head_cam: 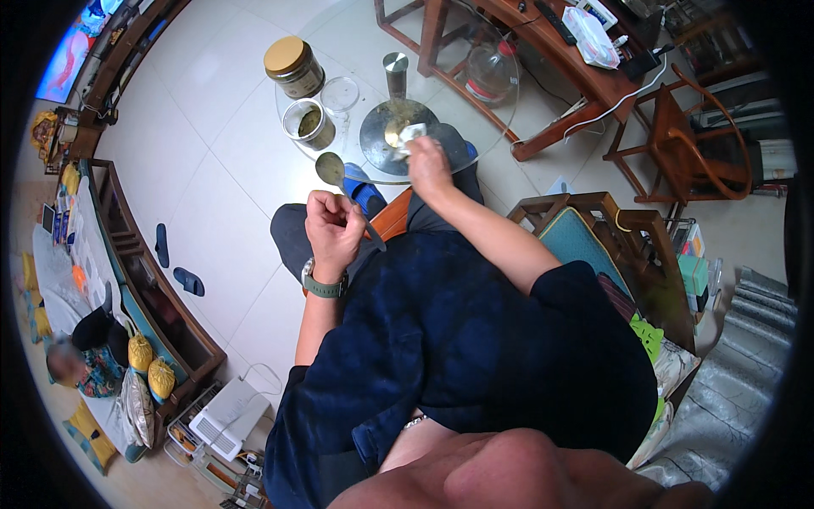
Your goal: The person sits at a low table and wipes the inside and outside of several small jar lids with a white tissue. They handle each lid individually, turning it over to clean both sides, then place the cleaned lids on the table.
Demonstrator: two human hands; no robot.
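My left hand [334, 229], with a watch on its wrist, grips the handle of a metal spoon [331, 168]. Greenish-brown residue coats the spoon's bowl. A crumpled white tissue [413, 133] is pinched in my right hand [430, 167], over the near side of a round glass tabletop [458, 83]. Beyond the spoon, a clear plastic tub [310, 127] stands uncovered with dark green matter inside. Close to it lies a clear round lid [340, 94]. A jar with a gold lid [292, 63] stands farther back. Powdery specks show near the tissue.
A metal column [395, 79] and dark round base [375, 137] show at the tabletop. Right of it stand a wooden desk [547, 38], a large plastic bottle [489, 73] and a wooden chair [680, 133]. A person [102, 356] lies on the sofa at left; slippers [189, 281] lie on the floor.
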